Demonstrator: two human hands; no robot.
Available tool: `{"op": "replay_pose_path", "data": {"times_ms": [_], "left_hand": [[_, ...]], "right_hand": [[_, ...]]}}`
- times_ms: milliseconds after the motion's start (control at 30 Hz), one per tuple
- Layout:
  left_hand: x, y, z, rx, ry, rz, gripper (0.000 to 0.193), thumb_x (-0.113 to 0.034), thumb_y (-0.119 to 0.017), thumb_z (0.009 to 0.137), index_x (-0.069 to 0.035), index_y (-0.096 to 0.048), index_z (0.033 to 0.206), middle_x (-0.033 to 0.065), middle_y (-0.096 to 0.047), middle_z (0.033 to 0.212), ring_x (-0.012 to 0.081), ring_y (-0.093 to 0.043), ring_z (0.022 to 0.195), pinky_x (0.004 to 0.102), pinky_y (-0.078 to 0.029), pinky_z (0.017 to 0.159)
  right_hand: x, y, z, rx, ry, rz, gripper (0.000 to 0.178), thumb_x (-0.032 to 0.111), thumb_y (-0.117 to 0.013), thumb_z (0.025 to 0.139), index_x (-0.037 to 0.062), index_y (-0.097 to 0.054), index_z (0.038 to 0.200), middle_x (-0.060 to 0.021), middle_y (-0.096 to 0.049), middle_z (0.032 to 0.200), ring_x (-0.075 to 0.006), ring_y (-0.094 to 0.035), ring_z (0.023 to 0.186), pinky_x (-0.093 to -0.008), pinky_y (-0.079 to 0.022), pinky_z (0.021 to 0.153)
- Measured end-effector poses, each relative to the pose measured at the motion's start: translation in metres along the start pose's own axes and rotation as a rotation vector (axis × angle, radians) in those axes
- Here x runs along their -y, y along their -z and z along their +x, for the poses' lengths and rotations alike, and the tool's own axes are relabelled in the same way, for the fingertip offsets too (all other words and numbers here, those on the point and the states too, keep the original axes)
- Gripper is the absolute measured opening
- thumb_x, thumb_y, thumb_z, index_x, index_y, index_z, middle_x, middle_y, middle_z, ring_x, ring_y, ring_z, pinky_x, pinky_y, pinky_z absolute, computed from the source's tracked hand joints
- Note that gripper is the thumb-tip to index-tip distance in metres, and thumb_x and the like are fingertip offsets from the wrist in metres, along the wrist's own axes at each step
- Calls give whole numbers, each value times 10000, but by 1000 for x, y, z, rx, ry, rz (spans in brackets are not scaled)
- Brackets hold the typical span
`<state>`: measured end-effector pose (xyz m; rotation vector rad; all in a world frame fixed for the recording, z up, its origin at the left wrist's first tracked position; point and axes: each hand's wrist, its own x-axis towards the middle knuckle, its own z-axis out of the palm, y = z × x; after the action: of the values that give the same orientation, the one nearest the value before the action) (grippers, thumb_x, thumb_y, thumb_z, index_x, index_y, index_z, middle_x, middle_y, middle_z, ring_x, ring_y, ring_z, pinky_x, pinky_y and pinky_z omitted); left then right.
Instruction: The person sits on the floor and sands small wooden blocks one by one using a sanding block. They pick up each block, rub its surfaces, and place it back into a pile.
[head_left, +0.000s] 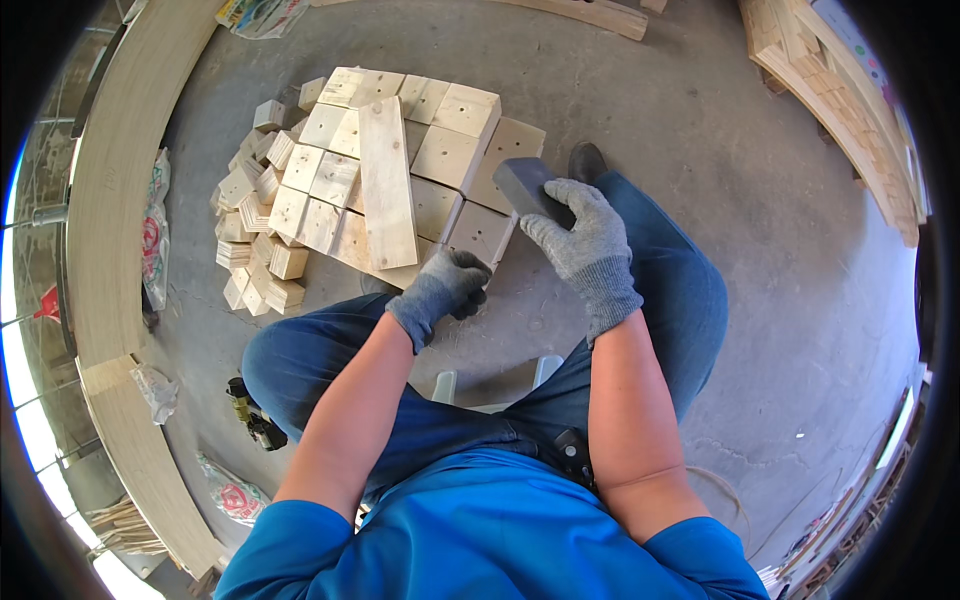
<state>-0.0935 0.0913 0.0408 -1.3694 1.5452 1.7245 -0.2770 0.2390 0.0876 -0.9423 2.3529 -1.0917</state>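
Centre frame: right hand clamped on a grey block; left hand closed on a wooden block's edge. Hold the wood steady and the grey block flat.

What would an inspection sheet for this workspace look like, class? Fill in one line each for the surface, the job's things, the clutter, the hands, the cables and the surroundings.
Surface: grey concrete floor, dusty and cracked.
Job's things: dark grey block in the right hand; square wooden blocks laid in rows, a wooden plank lying across them.
Clutter: loose pile of small wood offcuts; printed sacks by the floor's edge; a dark tool beside the left knee.
Hands: left hand, grey-gloved, at the edge of the blocks; right hand, grey-gloved, gripping the dark block.
Cables: a thin cord on the floor.
Surroundings: long timber beam on the left, stacked wood on the right.
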Motion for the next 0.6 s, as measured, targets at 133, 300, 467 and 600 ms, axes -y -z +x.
{"op": "replay_pose_path", "data": {"times_ms": [133,300,467,600], "left_hand": [[3,-9,-4,-118,-16,-56,545,-122,-721,978,-60,-601,1506,107,-727,869,193,-679,601,333,-564,532],[-17,13,1,-301,-231,-166,919,-54,-727,918,-91,-287,1724,148,-743,911,236,-713,612,361,-601,524],[-36,31,9,-304,-235,-260,965,-42,-714,942,-101,-189,1749,169,-761,928,239,-731,619,364,-613,530],[-37,37,20,-277,-196,-289,905,-61,-681,982,-103,-201,1747,169,-759,919,227,-732,629,358,-621,544]], "right_hand": [[-1,-1,1,-6,32,16,529,332,-887,875,29,-753,1287,-196,-723,1341,-369,-704,1231,-438,-553,1080],[0,-1,0,-17,25,-16,528,326,-889,867,25,-755,1279,-201,-729,1322,-371,-710,1213,-437,-560,1066],[-2,-4,-1,-16,43,21,530,325,-890,865,27,-754,1282,-199,-731,1318,-373,-714,1206,-438,-562,1059],[-1,-4,0,-9,24,-3,525,320,-892,863,26,-757,1277,-197,-734,1309,-375,-715,1205,-434,-564,1055]]}}
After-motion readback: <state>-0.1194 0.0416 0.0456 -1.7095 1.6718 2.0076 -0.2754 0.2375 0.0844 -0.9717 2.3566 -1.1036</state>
